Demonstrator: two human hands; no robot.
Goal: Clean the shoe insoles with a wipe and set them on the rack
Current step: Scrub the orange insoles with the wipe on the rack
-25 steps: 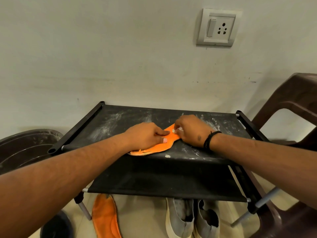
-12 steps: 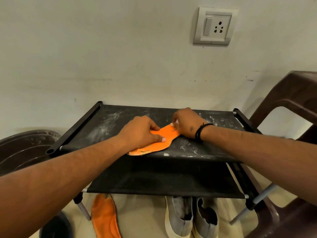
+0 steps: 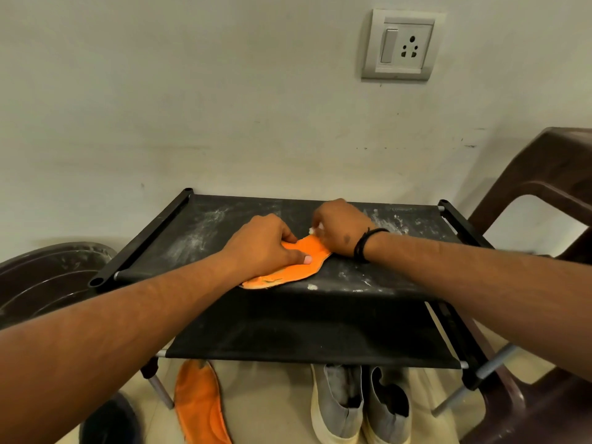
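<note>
Rack (image 3: 198,238): black, two fabric shelves, against the wall; top shelf streaked with white dust.

Insole (image 3: 301,262): orange, flat on the top shelf near its front edge, lying slantwise, one end toward the shelf's front edge, the other under my right hand.

Left hand (image 3: 261,243): mine, palm down on the insole's middle, fingers curled and pressing it to the shelf; thumb stretched flat along the orange surface. It pins the insole, with no grasp around it.

Right hand (image 3: 341,230): mine, knuckles up at the insole's far end, fingers bunched closed on a wipe (image 3: 311,230), of which only a small white scrap shows at the fingertips. Black band (image 3: 365,243) on the wrist.

Second insole (image 3: 198,403): orange, on the floor under the rack, left side, partly hidden by my left forearm.

Shoes (image 3: 360,406): grey pair with pale soles, on the floor under the rack, side by side, right of the second insole.

Chair (image 3: 544,174): brown plastic, right of the rack.

Tub (image 3: 45,277): dark, round, left of the rack.

Socket (image 3: 400,44): on the wall above.
</note>
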